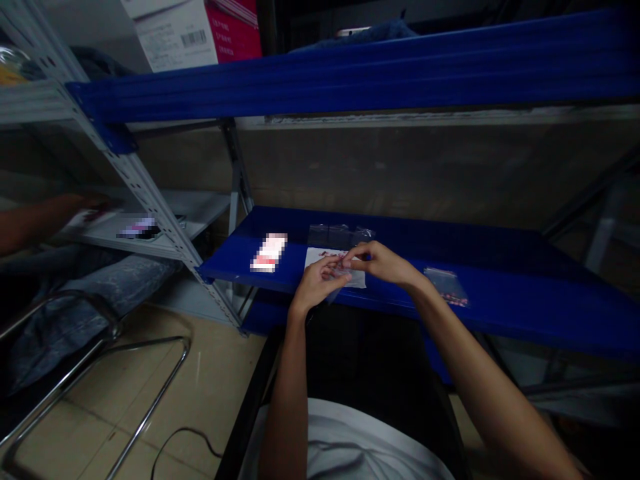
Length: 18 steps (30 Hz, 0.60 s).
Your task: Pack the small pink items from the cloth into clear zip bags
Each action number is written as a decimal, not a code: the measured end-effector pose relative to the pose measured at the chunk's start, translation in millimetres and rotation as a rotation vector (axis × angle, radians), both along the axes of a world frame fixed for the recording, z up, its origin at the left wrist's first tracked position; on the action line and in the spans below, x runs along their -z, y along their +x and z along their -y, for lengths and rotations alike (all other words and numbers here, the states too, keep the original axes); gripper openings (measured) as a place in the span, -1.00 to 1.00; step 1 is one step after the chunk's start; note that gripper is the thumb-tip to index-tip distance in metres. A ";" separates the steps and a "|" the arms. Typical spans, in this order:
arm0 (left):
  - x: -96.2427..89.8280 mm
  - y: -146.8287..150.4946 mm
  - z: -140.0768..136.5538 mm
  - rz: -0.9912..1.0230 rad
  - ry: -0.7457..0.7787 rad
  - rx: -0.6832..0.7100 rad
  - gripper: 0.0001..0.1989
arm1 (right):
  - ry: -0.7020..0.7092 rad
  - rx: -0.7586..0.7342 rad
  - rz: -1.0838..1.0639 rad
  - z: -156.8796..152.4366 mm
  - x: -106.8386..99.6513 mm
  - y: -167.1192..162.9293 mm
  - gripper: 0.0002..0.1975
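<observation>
My left hand (317, 285) is closed on a small clear plastic bag (334, 295), whose lower part hangs beneath the fingers. My right hand (377, 260) meets it from the right, thumb and forefinger pinched together at the left fingertips; what they pinch is too small to make out. Both hands are over a white sheet of paper (359, 280) at the front of the blue shelf (500, 287). Small reddish pieces (327, 253) lie on the paper, partly hidden by my fingers. Behind the paper are flat clear plastic bags (333, 235).
A clear bag with small reddish pieces (447, 288) lies to the right. A lit, blurred-out phone (270, 252) is on the left. An upper blue beam (350, 77) crosses above my hands. Another person's arm (40, 220) reaches over the neighbouring grey shelf (205, 207).
</observation>
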<state>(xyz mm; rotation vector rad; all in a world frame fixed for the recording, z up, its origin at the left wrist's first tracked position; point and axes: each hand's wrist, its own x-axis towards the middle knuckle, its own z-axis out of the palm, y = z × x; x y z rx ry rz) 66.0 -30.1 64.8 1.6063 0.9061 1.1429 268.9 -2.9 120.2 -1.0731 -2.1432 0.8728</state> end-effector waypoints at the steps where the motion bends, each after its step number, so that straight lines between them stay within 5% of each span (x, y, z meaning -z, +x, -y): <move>1: -0.5 0.1 0.3 0.002 0.003 0.000 -0.52 | -0.009 -0.012 0.005 -1.1 -0.9 -0.5 -0.77; 9: 1.1 -0.8 -0.9 -0.004 0.004 0.009 -0.52 | 0.022 0.029 -0.031 -4.9 4.1 7.7 -0.69; 14: 4.6 -3.2 -2.7 -0.020 0.004 -0.038 -0.50 | 0.165 0.352 0.172 -16.8 39.6 21.8 -0.81; 18: 6.0 -5.2 -3.7 -0.027 0.022 -0.084 -0.52 | 0.232 0.436 0.341 -25.1 71.2 20.7 -0.80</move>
